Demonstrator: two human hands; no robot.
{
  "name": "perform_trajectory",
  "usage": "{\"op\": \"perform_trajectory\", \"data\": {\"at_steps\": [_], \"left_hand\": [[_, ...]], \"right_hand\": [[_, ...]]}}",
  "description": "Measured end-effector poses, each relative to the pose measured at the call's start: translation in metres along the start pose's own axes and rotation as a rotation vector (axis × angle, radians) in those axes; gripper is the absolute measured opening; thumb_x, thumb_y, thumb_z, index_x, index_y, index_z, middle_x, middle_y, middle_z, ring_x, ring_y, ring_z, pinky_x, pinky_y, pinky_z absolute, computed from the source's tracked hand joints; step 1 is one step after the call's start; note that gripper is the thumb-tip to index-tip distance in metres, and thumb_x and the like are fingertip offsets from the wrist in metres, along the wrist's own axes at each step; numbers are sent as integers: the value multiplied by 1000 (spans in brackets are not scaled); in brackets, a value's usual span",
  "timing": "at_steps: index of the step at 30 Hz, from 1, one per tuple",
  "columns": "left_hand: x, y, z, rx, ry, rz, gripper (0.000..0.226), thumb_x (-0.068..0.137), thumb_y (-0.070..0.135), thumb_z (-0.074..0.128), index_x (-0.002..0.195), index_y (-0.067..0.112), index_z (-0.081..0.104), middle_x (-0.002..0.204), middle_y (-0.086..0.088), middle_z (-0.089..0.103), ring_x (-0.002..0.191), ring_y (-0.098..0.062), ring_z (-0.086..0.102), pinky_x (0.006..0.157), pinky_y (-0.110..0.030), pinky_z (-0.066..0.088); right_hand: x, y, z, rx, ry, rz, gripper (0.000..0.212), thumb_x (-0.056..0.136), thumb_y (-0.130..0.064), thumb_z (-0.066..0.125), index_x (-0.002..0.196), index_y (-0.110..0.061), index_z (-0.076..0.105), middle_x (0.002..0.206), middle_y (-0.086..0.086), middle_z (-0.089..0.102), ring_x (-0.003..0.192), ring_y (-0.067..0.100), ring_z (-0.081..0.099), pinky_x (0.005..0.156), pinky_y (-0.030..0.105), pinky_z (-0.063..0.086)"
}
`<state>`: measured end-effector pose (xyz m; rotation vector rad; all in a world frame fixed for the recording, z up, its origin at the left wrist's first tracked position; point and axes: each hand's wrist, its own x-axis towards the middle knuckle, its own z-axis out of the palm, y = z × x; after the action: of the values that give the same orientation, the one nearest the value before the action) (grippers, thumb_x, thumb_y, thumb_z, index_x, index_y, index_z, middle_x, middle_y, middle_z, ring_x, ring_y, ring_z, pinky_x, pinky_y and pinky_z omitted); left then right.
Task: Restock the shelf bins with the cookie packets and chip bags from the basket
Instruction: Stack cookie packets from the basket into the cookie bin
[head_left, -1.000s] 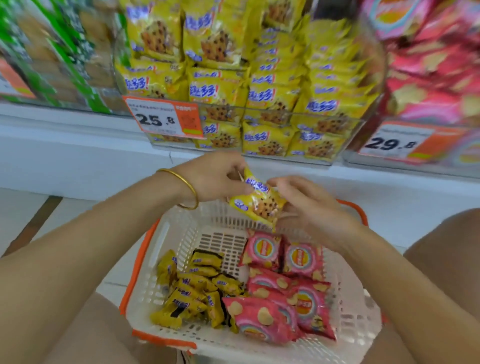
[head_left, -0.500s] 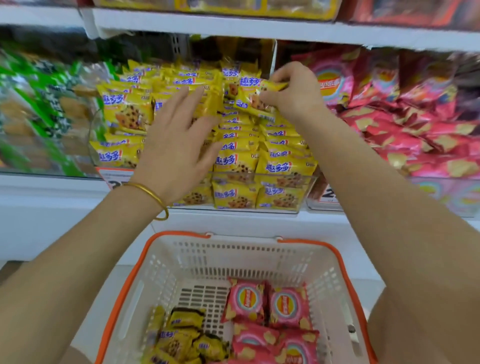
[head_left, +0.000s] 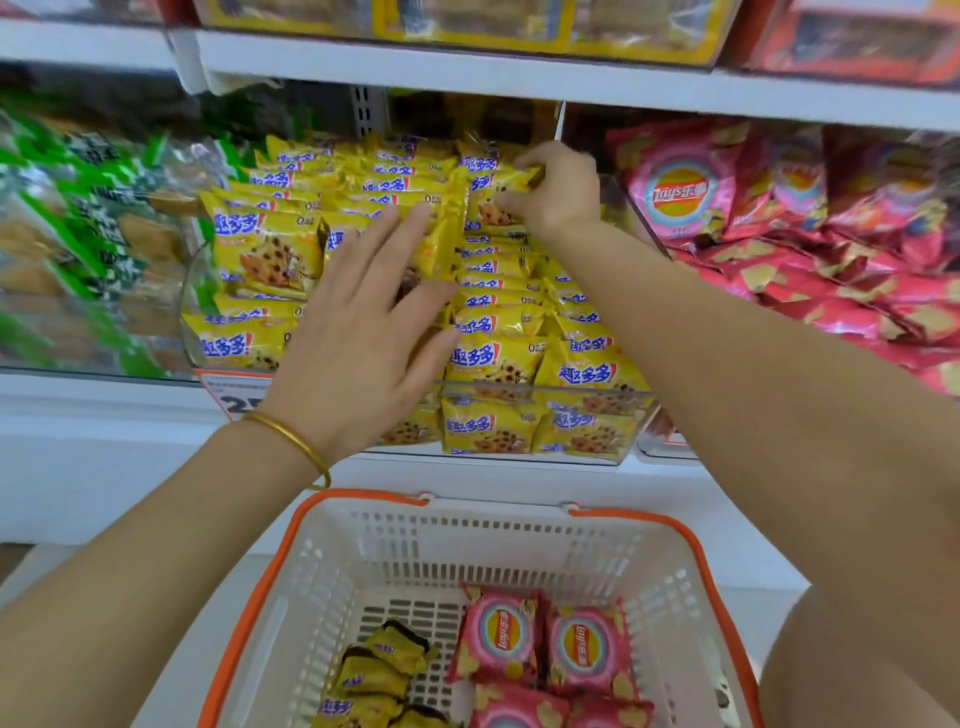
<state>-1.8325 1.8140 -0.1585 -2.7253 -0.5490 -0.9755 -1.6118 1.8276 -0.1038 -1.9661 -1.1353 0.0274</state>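
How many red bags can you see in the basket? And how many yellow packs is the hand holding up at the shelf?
Red chip bags showing in the basket: 4
Yellow cookie packet held by the right hand: 1
Total: 5

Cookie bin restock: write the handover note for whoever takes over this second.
Right hand pinches a yellow cookie packet at the back of the cookie bin, not yet released.
Left hand is open, with flat fingers pressing the stacked packets.
Basket holds loose cookie packets on its left and red chip bags on its right.
Done: the bin looks well stocked.
Left: let go of this packet, add the basket's cookies, then put the chips beside the shelved chip bags.
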Motion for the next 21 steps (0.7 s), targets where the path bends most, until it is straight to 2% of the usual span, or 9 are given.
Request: {"op": "perform_trajectory", "data": {"at_steps": [3,5,8,10,12,14,16,18,21], "left_hand": [[-4,2,-8,-19,40,20,39,95,32,43,115,6,64,149,-19,33,140,-36,24,114,-53,21],[-10,8,-16,-12,72,44,34,94,27,45,111,5,65,146,-19,39,134,-38,33,112,-49,26],[-29,25,-31,-20,93,69,27,92,20,48,104,5,67,131,-16,54,114,-39,49,96,-47,38],[-47,34,-34,-35,3,101,25,91,17,48,101,4,67,119,-15,60,103,-37,54,87,-46,43],[-72,38,-27,-42,-161,117,24,89,17,47,97,5,67,114,-14,62,99,-35,54,80,-46,47],[-99,38,-17,-30,-329,110,27,86,21,45,91,7,68,112,-13,63,99,-35,55,76,-46,51],[-126,37,-7,-2,-474,100,32,82,25,41,85,10,69,108,-11,65,97,-33,59,72,-43,55],[-146,36,-1,11,-591,88,35,78,29,38,80,14,70,104,-8,67,94,-31,62,69,-40,55],[-164,29,4,7,-704,64,38,77,33,36,78,16,70,99,-7,68,92,-30,63,63,-39,56]], "right_hand": [[-14,-7,-13,-63,-25,10,59,84,-19,71,134,-11,40,136,13,37,106,20,50,90,24,38],[-29,-14,-26,-142,-6,-35,57,85,-11,68,133,-9,37,135,15,36,107,26,51,88,28,39],[-66,-19,-53,-168,85,-167,41,84,-5,59,123,-14,49,123,12,49,89,20,50,76,26,40],[-111,-20,-67,-20,50,-235,28,81,-4,56,104,-21,58,101,5,58,82,20,58,75,34,50],[-162,-15,-63,138,-103,-259,26,82,0,55,90,-24,58,82,2,60,73,22,64,66,39,54],[-203,2,-35,151,-334,-214,24,86,3,54,90,-19,61,77,2,61,71,20,65,65,36,54],[-229,32,13,-2,-596,-154,21,88,4,51,97,-11,64,86,5,66,82,21,64,73,31,50],[-247,79,67,-147,-833,-39,23,90,2,48,104,-8,63,103,9,65,97,23,60,77,26,43],[-277,135,134,-260,-1043,44,30,91,3,44,118,-4,56,123,13,56,114,28,52,83,27,37]]}}
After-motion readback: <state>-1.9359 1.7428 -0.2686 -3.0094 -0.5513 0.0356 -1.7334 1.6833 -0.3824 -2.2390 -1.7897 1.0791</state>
